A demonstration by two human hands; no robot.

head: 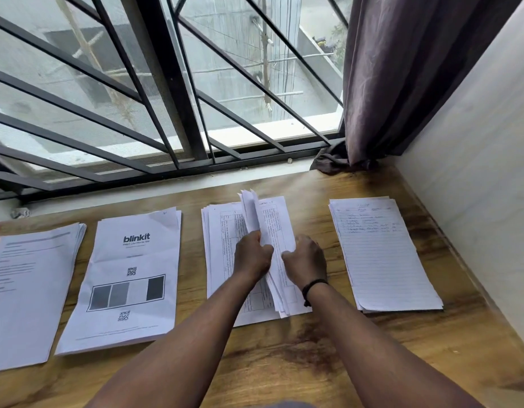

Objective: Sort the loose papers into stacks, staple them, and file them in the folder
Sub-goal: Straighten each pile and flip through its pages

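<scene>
Closest to the camera, both forearms reached out over the wooden desk [284, 363], meeting at the third pile. The left hand [253, 254] and right hand [306, 260] each had fingers curled around a bundle of sheets [265, 228], lifted up on edge over the table-printed stack [225, 245] lying flat under it. Probably the person held it upright like that to square the edges or leaf through before stapling, though that's a guess. Either side, things already looked sorted: the blinkit stack [128, 278] just left of the hands, a text-page stack [28, 290] further left, and a lined handwritten stack [384, 254] off to the right, all kept apart so they wouldn't mix. No stapler or folder clearly in view. Behind it all, window bars [166, 83] and a dark curtain [402, 69].
</scene>
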